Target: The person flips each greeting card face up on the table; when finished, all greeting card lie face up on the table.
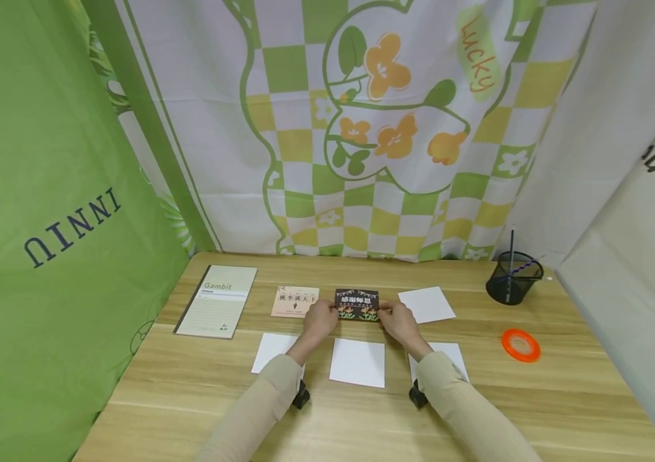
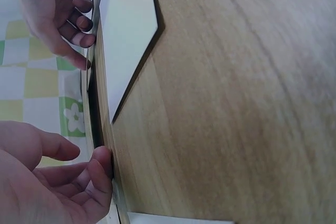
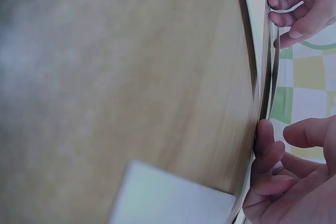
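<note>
A small dark greeting card (image 1: 357, 304) with white lettering and orange flowers is held between both hands at the back of the table. My left hand (image 1: 320, 319) grips its left edge with curled fingers. At the opposite edge, my right hand (image 1: 399, 323) holds it with the fingertips. Each wrist view shows the card edge-on as a thin strip, low over the wood. Beside my left hand lies a pink card (image 1: 293, 301) with dark lettering, partly covered by that hand. A blank white card (image 1: 428, 304) lies to the right of my right hand.
Three more white cards lie nearer me, including the middle one (image 1: 358, 362); the sleeves partly cover the outer two. A notepad (image 1: 218, 301) lies at the left. On the right are an orange tape roll (image 1: 505, 343) and a black mesh pen holder (image 1: 509, 285). Curtains border the table (image 1: 356, 423).
</note>
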A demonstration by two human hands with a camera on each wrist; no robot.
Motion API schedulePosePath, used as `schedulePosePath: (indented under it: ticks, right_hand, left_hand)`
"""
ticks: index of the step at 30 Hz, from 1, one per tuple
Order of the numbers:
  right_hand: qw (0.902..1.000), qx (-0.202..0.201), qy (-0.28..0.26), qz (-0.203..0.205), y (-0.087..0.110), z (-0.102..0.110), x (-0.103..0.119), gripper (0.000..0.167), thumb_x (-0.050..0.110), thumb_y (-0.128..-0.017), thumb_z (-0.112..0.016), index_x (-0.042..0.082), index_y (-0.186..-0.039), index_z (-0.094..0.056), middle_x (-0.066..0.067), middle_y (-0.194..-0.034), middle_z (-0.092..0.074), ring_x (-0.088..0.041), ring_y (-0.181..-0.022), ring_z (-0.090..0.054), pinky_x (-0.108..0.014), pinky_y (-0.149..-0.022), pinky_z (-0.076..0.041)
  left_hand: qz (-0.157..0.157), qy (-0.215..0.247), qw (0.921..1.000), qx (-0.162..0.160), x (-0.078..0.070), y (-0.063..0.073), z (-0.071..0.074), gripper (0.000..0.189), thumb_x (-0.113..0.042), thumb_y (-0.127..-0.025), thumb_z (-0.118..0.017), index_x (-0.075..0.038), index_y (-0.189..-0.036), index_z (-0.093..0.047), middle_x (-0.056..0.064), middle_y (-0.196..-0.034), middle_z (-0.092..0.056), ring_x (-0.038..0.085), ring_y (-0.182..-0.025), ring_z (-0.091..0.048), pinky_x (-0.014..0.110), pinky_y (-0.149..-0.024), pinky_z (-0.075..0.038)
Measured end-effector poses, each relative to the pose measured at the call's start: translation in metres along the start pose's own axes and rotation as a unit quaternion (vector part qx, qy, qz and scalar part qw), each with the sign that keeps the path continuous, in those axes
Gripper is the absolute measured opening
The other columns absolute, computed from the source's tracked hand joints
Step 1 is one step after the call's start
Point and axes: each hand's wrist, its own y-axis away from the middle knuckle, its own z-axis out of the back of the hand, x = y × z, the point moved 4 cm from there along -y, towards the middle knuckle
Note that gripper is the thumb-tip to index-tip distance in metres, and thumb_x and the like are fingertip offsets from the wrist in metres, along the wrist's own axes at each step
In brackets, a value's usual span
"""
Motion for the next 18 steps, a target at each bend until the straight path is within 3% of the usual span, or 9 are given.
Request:
schedulePosePath:
  ticks: [13, 18]
  right_hand:
    - [0.9999, 0.003, 0.010, 0.011, -0.0004, 0.0000, -0.0017, 0.028, 0.010, -0.091, -0.056, -0.008, -0.111, -0.065, -0.009, -0.078, -0.070, -0.016, -0.065, -0.062, -0.029, -0.060, -0.048]
    - [0.9998, 0.006, 0.013, 0.012, 0.0019, 0.0009, 0.0002, 0.028, 0.009, -0.091, -0.056, -0.008, -0.111, -0.065, -0.010, -0.080, -0.070, -0.015, -0.065, -0.062, -0.029, -0.060, -0.048]
  left_hand:
    - [-0.013, -0.005, 0.9999, 0.008, 0.0008, 0.0004, 0.0005, 0.025, -0.008, -0.093, -0.050, 0.007, -0.106, -0.065, 0.001, -0.057, -0.050, 0.009, -0.043, -0.036, 0.019, -0.036, -0.028]
    - [-0.020, -0.002, 0.9997, 0.010, -0.0058, 0.0009, -0.0005, 0.028, -0.007, -0.093, -0.051, 0.007, -0.114, -0.064, 0.009, -0.070, -0.063, 0.008, -0.042, -0.037, 0.018, -0.035, -0.028]
